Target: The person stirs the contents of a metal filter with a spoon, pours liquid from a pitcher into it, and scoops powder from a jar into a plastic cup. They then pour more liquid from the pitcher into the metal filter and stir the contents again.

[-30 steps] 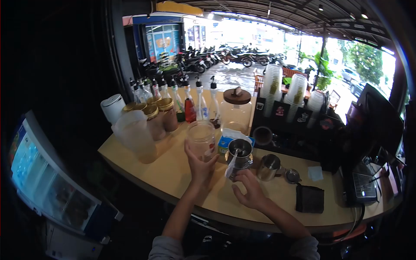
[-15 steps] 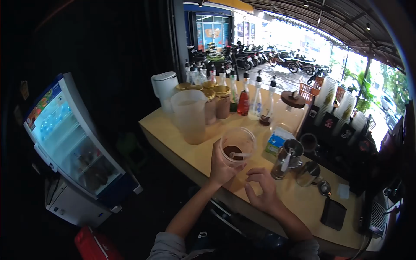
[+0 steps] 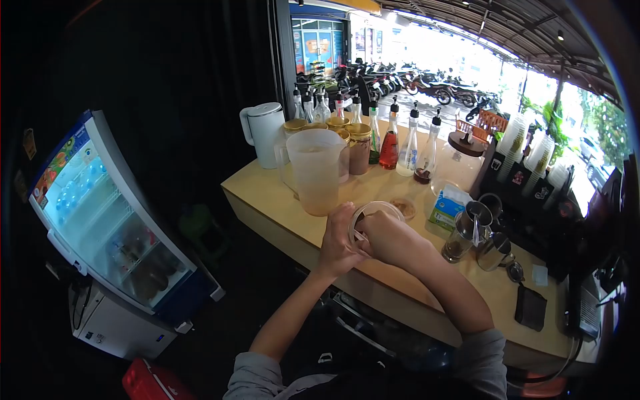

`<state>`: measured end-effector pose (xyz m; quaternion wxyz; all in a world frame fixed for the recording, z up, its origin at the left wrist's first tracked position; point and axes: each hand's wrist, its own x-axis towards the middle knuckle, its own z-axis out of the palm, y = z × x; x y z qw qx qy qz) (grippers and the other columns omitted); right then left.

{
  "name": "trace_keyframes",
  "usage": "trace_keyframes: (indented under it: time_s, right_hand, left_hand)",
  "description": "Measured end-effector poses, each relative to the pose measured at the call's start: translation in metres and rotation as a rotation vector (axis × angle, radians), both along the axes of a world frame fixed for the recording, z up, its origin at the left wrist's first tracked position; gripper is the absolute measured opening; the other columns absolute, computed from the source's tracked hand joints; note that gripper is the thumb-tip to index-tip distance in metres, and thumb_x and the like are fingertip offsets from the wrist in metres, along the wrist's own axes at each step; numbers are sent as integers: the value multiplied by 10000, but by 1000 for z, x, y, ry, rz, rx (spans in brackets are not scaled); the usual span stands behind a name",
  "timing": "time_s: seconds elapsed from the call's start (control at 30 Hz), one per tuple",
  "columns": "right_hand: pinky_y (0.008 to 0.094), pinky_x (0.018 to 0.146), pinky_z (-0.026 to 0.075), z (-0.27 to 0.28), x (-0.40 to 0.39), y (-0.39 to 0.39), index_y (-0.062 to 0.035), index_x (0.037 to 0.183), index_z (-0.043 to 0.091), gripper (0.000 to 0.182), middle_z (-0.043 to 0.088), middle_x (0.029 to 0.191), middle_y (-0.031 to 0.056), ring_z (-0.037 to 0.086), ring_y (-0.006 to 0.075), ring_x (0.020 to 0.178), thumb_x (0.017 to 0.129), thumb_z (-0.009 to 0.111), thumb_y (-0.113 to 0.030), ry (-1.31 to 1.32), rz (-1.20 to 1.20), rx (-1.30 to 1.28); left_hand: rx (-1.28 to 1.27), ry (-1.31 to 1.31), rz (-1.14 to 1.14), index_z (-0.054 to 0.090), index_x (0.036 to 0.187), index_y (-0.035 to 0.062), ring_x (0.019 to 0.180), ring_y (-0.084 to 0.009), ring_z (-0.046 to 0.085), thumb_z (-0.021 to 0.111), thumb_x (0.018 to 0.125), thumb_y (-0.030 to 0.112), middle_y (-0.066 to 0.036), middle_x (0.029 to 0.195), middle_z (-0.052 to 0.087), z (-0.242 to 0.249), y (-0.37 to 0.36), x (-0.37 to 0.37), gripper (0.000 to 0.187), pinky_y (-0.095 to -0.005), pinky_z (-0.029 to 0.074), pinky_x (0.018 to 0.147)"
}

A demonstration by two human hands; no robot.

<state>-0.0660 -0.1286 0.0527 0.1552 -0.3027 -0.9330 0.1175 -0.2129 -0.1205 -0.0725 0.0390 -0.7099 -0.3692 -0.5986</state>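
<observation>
My left hand (image 3: 340,237) is wrapped around a clear plastic jar (image 3: 385,204), tilted with its mouth toward me. Brown powder and a white scoop were showing inside it a moment ago; a white piece of that scoop (image 3: 361,235) still shows beside my fingers. My right hand (image 3: 387,235) reaches in at the jar's mouth with its wrist bent, close to the scoop. Its fingertips are hidden inside, so I cannot tell whether they grip the scoop. Just behind the jar, a round clear lid (image 3: 403,208) with brown residue lies on the wooden counter (image 3: 260,200).
A frosted pitcher (image 3: 316,177) stands just beyond my left hand, with a white kettle (image 3: 264,133), brown-filled jars (image 3: 360,150) and pump bottles (image 3: 389,143) behind. To the right are a milk carton (image 3: 448,207), metal cups (image 3: 492,251) and stacked plastic cups (image 3: 513,137). A glass-door fridge (image 3: 107,207) stands left.
My right hand has moved from beside the jar up to its mouth, fingers inside. The view has shifted, and the lid behind the jar now shows.
</observation>
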Motion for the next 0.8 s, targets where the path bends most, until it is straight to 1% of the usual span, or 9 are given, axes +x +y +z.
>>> trace_keyframes:
  time_s: [0.03, 0.07, 0.13, 0.27, 0.33, 0.43, 0.47, 0.63, 0.8]
  right_hand:
    - [417, 722, 526, 5, -4, -3, 36, 843, 663, 165, 652, 859, 232, 648, 364, 836, 748, 639, -97, -122, -51, -27]
    - [417, 722, 526, 3, -6, -4, 36, 843, 663, 165, 652, 859, 232, 648, 364, 836, 748, 639, -97, -124, -59, -30]
    - [409, 715, 532, -4, -11, -4, 24, 839, 668, 197, 659, 874, 221, 659, 343, 852, 751, 650, -152, -239, -120, -6]
    - [386, 720, 521, -17, -23, -9, -17, 864, 683, 206, 665, 904, 172, 653, 309, 834, 686, 678, -120, -195, -200, 64]
    - [388, 719, 526, -21, -26, -13, -28, 875, 687, 203, 656, 912, 167, 651, 307, 842, 683, 671, -90, -172, -108, 394]
    - [385, 727, 533, -20, -33, -33, -13, 866, 680, 184, 636, 928, 177, 650, 308, 857, 687, 642, -40, -81, -228, 338]
    - [375, 708, 544, -4, -35, -49, 31, 864, 658, 179, 622, 948, 198, 655, 308, 852, 692, 614, 5, -169, -245, 373]
    - [367, 671, 552, -9, -35, -55, 76, 878, 630, 202, 631, 909, 209, 661, 314, 804, 690, 609, 5, -118, -320, 322]
    - [362, 663, 552, -17, -38, -50, 80, 874, 626, 203, 641, 875, 208, 663, 314, 788, 689, 606, -1, -138, -334, 335]
  left_hand:
    - [31, 30, 20, 328, 1340, 40, 1168, -340, 471, 897, 569, 270, -164, 1284, 426, 1, -1, -2, 985, -421, 406, 993]
    - [29, 28, 12, 328, 1340, 40, 1168, -340, 471, 897, 569, 270, -164, 1284, 426, 1, -1, -4, 985, -421, 406, 993]
    - [56, 53, -5, 337, 1341, 43, 1179, -340, 462, 919, 514, 302, -168, 1305, 419, 0, -2, -10, 1043, -430, 402, 999]
    - [56, 68, -73, 350, 1335, 42, 1184, -339, 459, 917, 509, 324, -163, 1324, 415, -5, 1, -20, 1040, -435, 401, 1001]
    - [68, 60, -101, 328, 1350, 18, 1225, -384, 414, 869, 579, 347, -202, 1324, 413, -8, 2, -24, 998, -469, 353, 1037]
    - [115, -23, -124, 326, 1353, 16, 1233, -380, 411, 869, 582, 348, -202, 1334, 412, -18, 10, -28, 1000, -466, 352, 1042]
    - [146, -22, -119, 290, 1356, 58, 1216, -318, 435, 874, 586, 397, -171, 1341, 402, -18, 11, -28, 1024, -446, 374, 1030]
    - [203, 14, -129, 288, 1358, 51, 1218, -315, 435, 872, 595, 375, -169, 1339, 400, -21, 17, -29, 1014, -445, 356, 1047]
    - [226, -27, -169, 300, 1335, 54, 1241, -318, 427, 841, 656, 321, -170, 1337, 393, -27, 27, -26, 908, -450, 349, 1074]
